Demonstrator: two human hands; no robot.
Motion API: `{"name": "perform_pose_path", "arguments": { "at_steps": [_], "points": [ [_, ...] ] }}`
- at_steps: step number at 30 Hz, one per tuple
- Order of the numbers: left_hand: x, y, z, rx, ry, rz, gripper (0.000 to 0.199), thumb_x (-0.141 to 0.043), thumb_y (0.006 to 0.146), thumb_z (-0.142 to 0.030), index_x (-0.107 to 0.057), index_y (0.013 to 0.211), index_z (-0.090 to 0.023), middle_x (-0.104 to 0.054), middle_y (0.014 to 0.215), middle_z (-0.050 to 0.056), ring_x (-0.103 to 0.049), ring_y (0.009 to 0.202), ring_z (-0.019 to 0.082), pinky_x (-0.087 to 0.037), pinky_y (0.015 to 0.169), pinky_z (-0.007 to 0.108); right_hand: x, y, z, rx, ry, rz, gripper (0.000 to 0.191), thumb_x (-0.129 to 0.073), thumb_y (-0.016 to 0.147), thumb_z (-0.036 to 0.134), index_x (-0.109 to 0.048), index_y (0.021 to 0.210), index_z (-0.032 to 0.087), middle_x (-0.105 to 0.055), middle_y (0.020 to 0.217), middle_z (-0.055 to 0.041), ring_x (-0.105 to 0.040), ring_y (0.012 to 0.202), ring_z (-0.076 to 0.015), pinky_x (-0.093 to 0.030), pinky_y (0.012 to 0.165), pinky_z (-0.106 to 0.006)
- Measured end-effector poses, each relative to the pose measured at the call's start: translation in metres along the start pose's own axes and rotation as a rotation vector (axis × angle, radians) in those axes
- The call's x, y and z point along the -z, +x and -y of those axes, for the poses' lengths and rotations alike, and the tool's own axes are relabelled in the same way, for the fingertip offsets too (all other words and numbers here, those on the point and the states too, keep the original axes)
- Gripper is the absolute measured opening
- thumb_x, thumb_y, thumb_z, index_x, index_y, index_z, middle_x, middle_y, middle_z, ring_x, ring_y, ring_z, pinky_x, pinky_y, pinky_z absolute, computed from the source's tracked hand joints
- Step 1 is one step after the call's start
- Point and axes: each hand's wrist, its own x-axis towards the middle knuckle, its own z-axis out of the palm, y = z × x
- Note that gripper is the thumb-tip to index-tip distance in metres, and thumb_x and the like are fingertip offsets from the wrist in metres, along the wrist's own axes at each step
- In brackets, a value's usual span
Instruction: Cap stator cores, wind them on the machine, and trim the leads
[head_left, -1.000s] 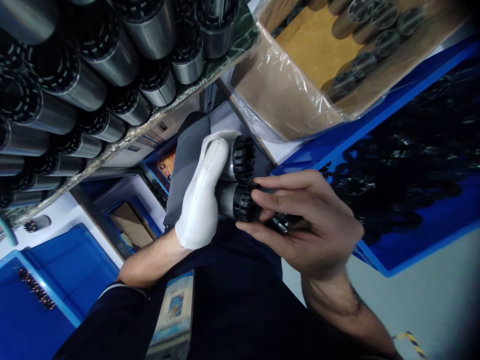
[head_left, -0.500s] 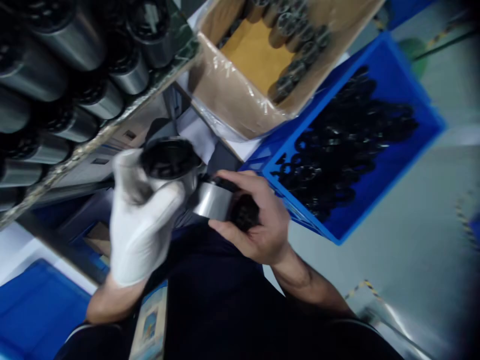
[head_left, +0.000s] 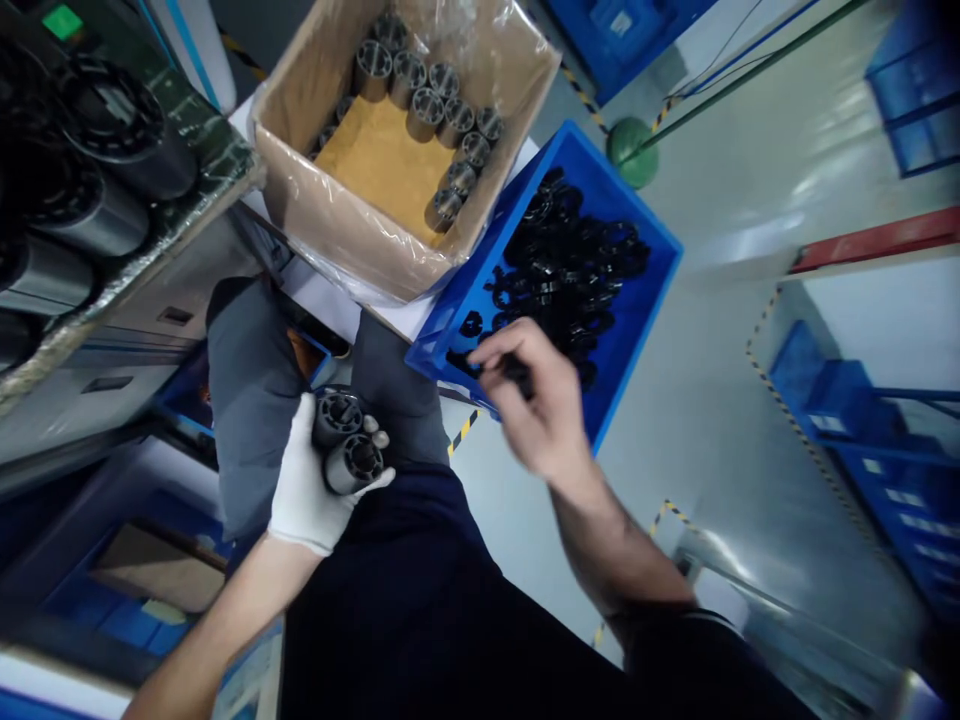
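My left hand (head_left: pixel 307 490), in a white glove, is wrapped round two metal cylinders with black slotted ends, an upper one (head_left: pixel 337 415) and a lower one (head_left: pixel 352 465), held side by side above my lap. My bare right hand (head_left: pixel 536 400) is at the near edge of a blue crate (head_left: pixel 637 340) full of black ring-shaped parts (head_left: pixel 562 270). Its fingers are bent together, with something dark at them that is too blurred to make out.
A plastic-lined cardboard box (head_left: pixel 345 235) with several cylinders stands beyond my lap. At the left, larger cylinders (head_left: pixel 112 210) crowd a wrapped surface (head_left: pixel 225 160). A green round base (head_left: pixel 634 150) is on the floor behind the crate.
My right hand has left the metal cylinder and moved right to the crate. My left hand is lower and now has two cylinders in it. The view has shifted.
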Motion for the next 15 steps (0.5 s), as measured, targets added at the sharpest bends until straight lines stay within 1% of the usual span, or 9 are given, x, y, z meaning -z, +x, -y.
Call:
{"name": "perform_pose_path", "arguments": {
  "at_steps": [2,4,6,7,8,10,11,13,15],
  "points": [
    [-0.002,0.004,0.001,-0.032,0.012,-0.041,0.047,-0.064,0.110,-0.066,-0.073,0.116,-0.020,-0.080,0.091,0.007,-0.081,0.070,0.023,-0.067,0.048,0.032,0.018,0.015,-0.044,-0.093,-0.109,-0.009,0.011,-0.061,0.105,0.026,-0.072,0.103,0.026,-0.072,0.099,-0.0054,-0.072,0.094,-0.0274,-0.061,0.090,-0.045],
    [-0.005,0.005,0.001,-0.055,0.026,-0.003,0.045,-0.053,0.115,-0.062,-0.070,0.107,-0.020,-0.074,0.082,0.005,-0.075,0.061,0.022,-0.056,0.036,0.026,0.020,0.032,-0.085,-0.183,-0.203,0.057,0.009,-0.074,0.101,0.030,-0.075,0.107,0.025,-0.075,0.103,-0.0080,-0.074,0.102,-0.0322,-0.061,0.102,-0.051],
    [-0.008,0.002,0.001,-0.101,0.044,0.087,0.049,-0.039,0.118,-0.058,-0.065,0.099,-0.022,-0.064,0.072,0.002,-0.065,0.053,0.020,-0.043,0.028,0.022,0.009,0.048,-0.118,-0.265,-0.277,0.164,0.032,-0.089,0.088,0.029,-0.079,0.117,0.022,-0.078,0.114,-0.0125,-0.075,0.110,-0.0373,-0.062,0.106,-0.054],
    [-0.008,-0.001,0.000,-0.137,0.061,0.133,0.049,-0.036,0.117,-0.058,-0.064,0.097,-0.023,-0.060,0.070,0.001,-0.061,0.050,0.020,-0.038,0.027,0.021,0.002,0.055,-0.130,-0.296,-0.302,0.216,0.041,-0.094,0.082,0.027,-0.080,0.120,0.021,-0.078,0.118,-0.0139,-0.075,0.110,-0.0387,-0.062,0.105,-0.055],
    [-0.008,-0.005,0.000,-0.180,0.086,0.172,0.047,-0.039,0.116,-0.060,-0.064,0.097,-0.024,-0.059,0.068,0.001,-0.059,0.049,0.020,-0.037,0.027,0.021,-0.005,0.060,-0.139,-0.319,-0.320,0.260,0.047,-0.096,0.079,0.025,-0.081,0.123,0.021,-0.079,0.120,-0.0151,-0.076,0.111,-0.0397,-0.063,0.105,-0.055],
    [-0.007,-0.013,-0.002,-0.294,0.152,0.218,0.041,-0.055,0.108,-0.065,-0.066,0.101,-0.026,-0.060,0.068,0.000,-0.059,0.050,0.020,-0.040,0.030,0.022,-0.011,0.065,-0.150,-0.338,-0.336,0.307,0.047,-0.095,0.079,0.023,-0.081,0.123,0.019,-0.081,0.122,-0.0169,-0.077,0.111,-0.0412,-0.064,0.106,-0.056],
    [-0.005,-0.017,-0.003,-0.357,0.186,0.232,0.040,-0.066,0.103,-0.066,-0.067,0.103,-0.026,-0.062,0.069,0.000,-0.060,0.050,0.020,-0.043,0.032,0.022,-0.010,0.065,-0.151,-0.339,-0.338,0.305,0.045,-0.092,0.081,0.023,-0.081,0.125,0.018,-0.081,0.123,-0.0182,-0.078,0.113,-0.0423,-0.064,0.108,-0.057],
    [-0.003,-0.025,-0.004,-0.481,0.230,0.245,0.042,-0.082,0.094,-0.065,-0.069,0.104,-0.026,-0.064,0.069,-0.001,-0.063,0.052,0.019,-0.050,0.040,0.024,0.000,0.058,-0.147,-0.338,-0.329,0.254,0.048,-0.087,0.089,0.030,-0.077,0.134,0.016,-0.082,0.127,-0.0216,-0.079,0.116,-0.0445,-0.062,0.112,-0.061],
    [-0.003,-0.031,-0.004,-0.567,0.246,0.251,0.045,-0.087,0.091,-0.064,-0.070,0.105,-0.025,-0.066,0.069,-0.001,-0.065,0.053,0.018,-0.055,0.047,0.025,0.016,0.044,-0.134,-0.346,-0.296,0.173,0.059,-0.081,0.099,0.045,-0.068,0.148,0.015,-0.082,0.128,-0.0226,-0.081,0.105,-0.0420,-0.065,0.107,-0.063]
  ]
}}
